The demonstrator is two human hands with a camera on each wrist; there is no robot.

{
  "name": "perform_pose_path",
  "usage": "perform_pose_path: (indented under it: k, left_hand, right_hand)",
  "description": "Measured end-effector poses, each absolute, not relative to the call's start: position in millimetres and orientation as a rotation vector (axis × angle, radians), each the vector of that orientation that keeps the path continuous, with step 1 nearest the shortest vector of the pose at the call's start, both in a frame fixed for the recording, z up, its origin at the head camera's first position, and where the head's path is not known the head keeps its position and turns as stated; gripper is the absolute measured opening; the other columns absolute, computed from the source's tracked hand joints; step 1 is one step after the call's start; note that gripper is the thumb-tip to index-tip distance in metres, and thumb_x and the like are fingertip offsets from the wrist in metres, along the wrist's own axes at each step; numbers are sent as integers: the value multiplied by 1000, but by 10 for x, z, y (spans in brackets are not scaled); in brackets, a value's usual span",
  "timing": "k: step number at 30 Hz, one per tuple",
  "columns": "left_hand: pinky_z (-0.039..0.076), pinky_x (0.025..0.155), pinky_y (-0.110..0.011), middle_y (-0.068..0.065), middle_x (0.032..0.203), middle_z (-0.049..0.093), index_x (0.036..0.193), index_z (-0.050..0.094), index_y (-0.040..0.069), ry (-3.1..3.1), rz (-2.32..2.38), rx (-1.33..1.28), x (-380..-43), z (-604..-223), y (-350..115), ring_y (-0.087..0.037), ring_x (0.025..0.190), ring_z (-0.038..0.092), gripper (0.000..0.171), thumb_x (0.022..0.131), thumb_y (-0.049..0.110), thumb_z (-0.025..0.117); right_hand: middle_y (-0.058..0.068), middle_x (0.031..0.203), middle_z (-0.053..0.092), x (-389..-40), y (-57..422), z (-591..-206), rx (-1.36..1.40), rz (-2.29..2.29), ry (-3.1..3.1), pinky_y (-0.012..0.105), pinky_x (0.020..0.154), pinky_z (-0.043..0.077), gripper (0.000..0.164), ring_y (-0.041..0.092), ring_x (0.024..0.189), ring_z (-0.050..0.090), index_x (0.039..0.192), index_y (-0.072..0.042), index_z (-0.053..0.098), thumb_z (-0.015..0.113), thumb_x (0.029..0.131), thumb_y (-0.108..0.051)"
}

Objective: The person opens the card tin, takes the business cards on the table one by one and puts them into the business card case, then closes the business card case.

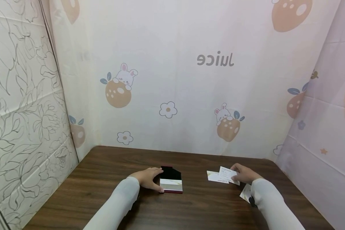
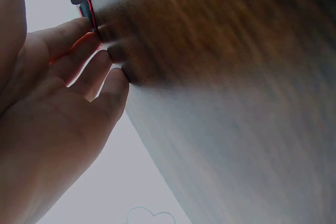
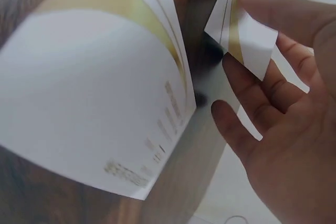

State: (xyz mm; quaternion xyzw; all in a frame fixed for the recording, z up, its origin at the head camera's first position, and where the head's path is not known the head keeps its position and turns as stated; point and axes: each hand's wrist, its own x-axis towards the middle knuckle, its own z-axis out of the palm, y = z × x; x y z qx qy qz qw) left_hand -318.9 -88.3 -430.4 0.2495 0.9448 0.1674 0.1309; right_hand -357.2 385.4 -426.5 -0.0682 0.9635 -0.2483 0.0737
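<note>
I read 1 mirror-reversed word [image 1: 215, 59] on the back curtain [image 1: 166, 80]: "Juice". Held card [image 1: 226, 173]: print too small to read.

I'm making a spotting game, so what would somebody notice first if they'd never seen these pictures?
Probably the big pale backdrop, where a rabbit peeks over an orange fruit on the left and "Juice" reads backwards right of the middle. Next, over the right side of the brown table, the right grip pinches a white card. Near the table's middle, the left grip touches a black case.
</note>
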Motion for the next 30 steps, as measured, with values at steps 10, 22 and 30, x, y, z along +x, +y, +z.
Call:
perform_pose_path:
  k: [10, 22, 30]
  left_hand:
    - [36, 110, -53, -8, 156, 39, 152, 43, 12, 2741, 486, 733, -3184, -4274, -872, -28, 143, 34, 90, 81, 54, 79]
    - [36, 110, -52, -8, 156, 38, 152, 42, 12, 2738, 490, 732, -3189, -4283, -874, -28, 144, 34, 90, 82, 55, 78]
    - [36, 110, -51, -8, 156, 39, 152, 43, 12, 2743, 486, 735, -3188, -4292, -878, -28, 143, 35, 90, 81, 54, 79]
  right_hand:
    - [12, 101, 62, -3568, 3937, -4313, -228, -914, 2870, 42, 76, 47, 22, 27, 89, 56, 114, 2, 60, 53, 93, -2]
    - [12, 98, 60, -3525, 3920, -4268, -205, -1066, 2813, 36, 70, 49, 24, 25, 86, 57, 116, 6, 58, 51, 94, 0]
    - [12, 97, 59, -3488, 3808, -4215, -308, -1059, 2836, 35, 70, 48, 23, 24, 85, 56, 116, 8, 58, 51, 94, 2]
